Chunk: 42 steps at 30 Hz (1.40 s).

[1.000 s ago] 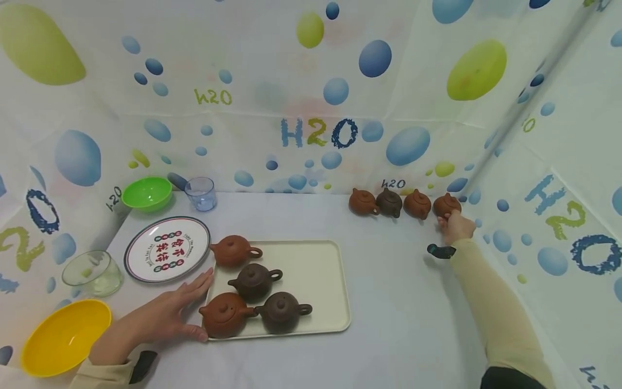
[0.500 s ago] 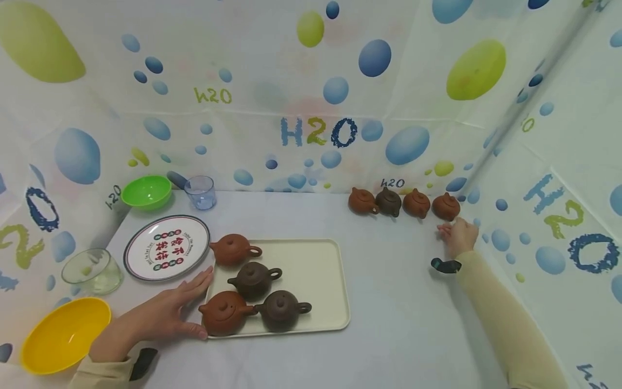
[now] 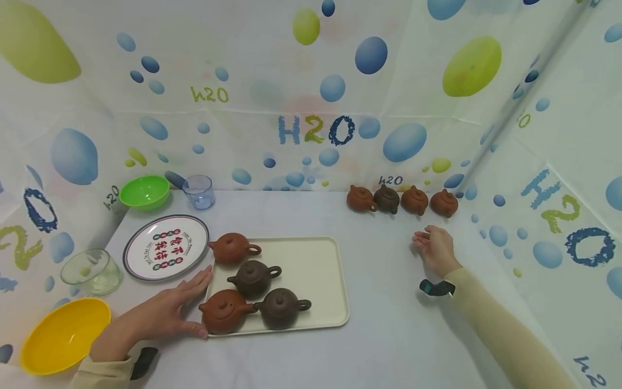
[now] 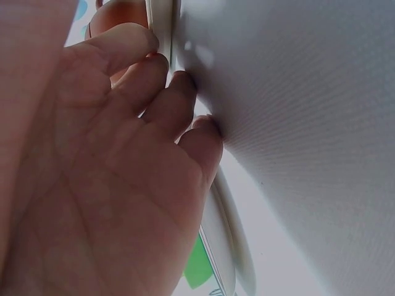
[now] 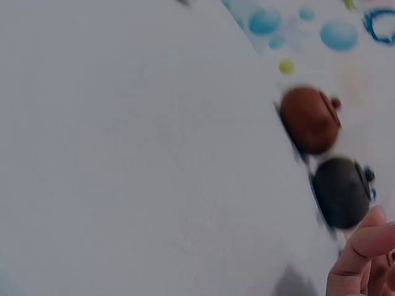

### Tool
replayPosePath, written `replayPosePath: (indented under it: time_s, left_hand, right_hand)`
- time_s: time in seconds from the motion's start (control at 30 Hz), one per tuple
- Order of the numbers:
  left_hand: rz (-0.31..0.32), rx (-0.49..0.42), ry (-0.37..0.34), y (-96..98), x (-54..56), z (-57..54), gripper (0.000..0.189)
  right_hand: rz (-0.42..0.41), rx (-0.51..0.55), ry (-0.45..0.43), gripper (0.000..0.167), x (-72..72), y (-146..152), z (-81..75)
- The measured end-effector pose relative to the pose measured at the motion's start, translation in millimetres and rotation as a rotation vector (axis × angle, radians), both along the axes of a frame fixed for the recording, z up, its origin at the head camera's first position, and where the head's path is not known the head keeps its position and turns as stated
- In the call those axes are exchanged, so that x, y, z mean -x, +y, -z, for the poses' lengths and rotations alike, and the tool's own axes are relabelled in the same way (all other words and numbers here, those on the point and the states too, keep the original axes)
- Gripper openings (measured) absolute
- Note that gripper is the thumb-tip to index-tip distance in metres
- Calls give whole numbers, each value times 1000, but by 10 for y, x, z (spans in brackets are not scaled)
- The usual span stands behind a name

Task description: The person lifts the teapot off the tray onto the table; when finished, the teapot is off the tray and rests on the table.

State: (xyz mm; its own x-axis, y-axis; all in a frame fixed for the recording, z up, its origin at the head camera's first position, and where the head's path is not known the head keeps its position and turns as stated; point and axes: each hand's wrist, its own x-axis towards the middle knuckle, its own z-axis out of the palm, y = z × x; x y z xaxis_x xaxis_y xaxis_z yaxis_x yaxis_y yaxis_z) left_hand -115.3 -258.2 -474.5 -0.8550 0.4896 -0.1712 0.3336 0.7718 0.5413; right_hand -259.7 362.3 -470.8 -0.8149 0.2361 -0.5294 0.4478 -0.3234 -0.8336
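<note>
My left hand (image 3: 157,316) rests along the left edge of the cream tray (image 3: 316,281), fingers extended and thumb at its near corner. On the tray stand two reddish-brown teapots, one at the back left (image 3: 230,248) and one at the front left (image 3: 225,312). Two dark brown teapots sit beside them, a middle one (image 3: 252,279) and a front one (image 3: 282,308). My right hand (image 3: 435,251) holds nothing, its fingers loosely bent, just in front of the rightmost reddish teapot (image 3: 444,203). That teapot ends a back row with a dark teapot (image 3: 386,200) and other reddish ones (image 3: 360,199).
Left of the tray lies a white plate (image 3: 138,251) with red lettering. Around it stand a green bowl (image 3: 144,193), a bluish glass (image 3: 199,194), a clear glass bowl (image 3: 92,273) and a yellow bowl (image 3: 65,335). A patterned curtain (image 3: 252,70) rises behind the table.
My right hand has let go of the rightmost teapot in the back row and drawn back toward me and slightly left. The left hand stays at the tray edge.
</note>
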Motion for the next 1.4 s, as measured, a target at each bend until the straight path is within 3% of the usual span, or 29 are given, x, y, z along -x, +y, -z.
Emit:
replayPosePath:
  time_s: [0.3,0.73,0.87,1.03,1.2,1.4]
  left_hand:
    - [-14,2,-24,11,7,-9,123]
    - [-21,5,-41,21,7,-7,124]
    - [-17,17,-41,19,18,-10,125]
    - [-13,24,-48,27,32,-29,126]
    - [-18,30,-61,36,30,-40,126]
    - [-22,29,-70,37,27,-46,125]
  right_hand:
    - [-244,-73,80,42,-291,-578,31]
    - [-396,-161,119,33,-514,-1052,41]
    - [-486,-153,138,29,-604,-1172,49]
    - [-671,-139,213,28,-727,-1309,80]
    - [-923,-138,289,34,-848,-1511,108]
    - [-1191,-71,317,37,-974,-1817,124]
